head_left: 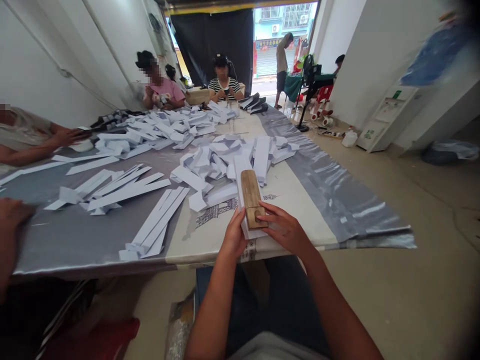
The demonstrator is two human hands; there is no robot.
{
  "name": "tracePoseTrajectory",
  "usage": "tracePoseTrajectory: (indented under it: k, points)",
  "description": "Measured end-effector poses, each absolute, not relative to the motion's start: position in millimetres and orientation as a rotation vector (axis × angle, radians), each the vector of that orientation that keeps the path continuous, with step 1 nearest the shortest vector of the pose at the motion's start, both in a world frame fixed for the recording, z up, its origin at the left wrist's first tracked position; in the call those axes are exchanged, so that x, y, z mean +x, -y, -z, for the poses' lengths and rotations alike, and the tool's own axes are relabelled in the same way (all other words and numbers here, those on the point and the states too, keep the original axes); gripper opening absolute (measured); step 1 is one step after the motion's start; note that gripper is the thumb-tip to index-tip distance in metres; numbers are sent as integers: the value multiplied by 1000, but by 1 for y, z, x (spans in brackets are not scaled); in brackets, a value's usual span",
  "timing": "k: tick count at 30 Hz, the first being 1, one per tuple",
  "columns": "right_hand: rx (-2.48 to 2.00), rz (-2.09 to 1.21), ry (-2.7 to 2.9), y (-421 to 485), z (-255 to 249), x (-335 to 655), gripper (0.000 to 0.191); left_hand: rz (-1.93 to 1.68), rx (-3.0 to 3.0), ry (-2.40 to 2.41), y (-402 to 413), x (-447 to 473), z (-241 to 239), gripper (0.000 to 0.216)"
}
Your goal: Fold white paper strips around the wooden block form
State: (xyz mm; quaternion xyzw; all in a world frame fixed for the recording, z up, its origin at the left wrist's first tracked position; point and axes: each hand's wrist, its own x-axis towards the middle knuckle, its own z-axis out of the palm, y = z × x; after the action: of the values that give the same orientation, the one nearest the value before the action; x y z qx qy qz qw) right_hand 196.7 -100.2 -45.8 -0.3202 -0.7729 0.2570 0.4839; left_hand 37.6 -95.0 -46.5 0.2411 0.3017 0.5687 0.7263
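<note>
In front of me at the near table edge lies a long wooden block (250, 189) with a rounded far end and a round dark spot near its close end. Beneath it, a white paper strip (243, 164) shows along the left side and past both ends. My left hand (234, 234) grips the paper's left edge beside the block, its fingers partly hidden underneath. My right hand (284, 227) is closed on the block's near end from the right, with fingertips by the round spot. Just beyond are heaped folded white paper pieces (204, 162).
Flat paper strips (155, 222) lie to the left on the grey tablecloth (93, 240). A larger paper pile (161, 125) spreads farther back. Co-workers sit on the left and at the far end; another person's hand (15, 212) rests at the left edge. Black pieces (255, 103) lie at the far corner.
</note>
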Motion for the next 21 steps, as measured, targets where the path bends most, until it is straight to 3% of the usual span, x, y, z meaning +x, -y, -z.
tracePoseTrajectory:
  k: [12, 21]
  points:
    - [-809, -505, 1895, 101, 54, 197, 24, -1286, 600, -698, 91, 42, 53, 41]
    - [-837, -636, 1857, 103, 51, 196, 24, -1288, 640, -696, 91, 41, 55, 40]
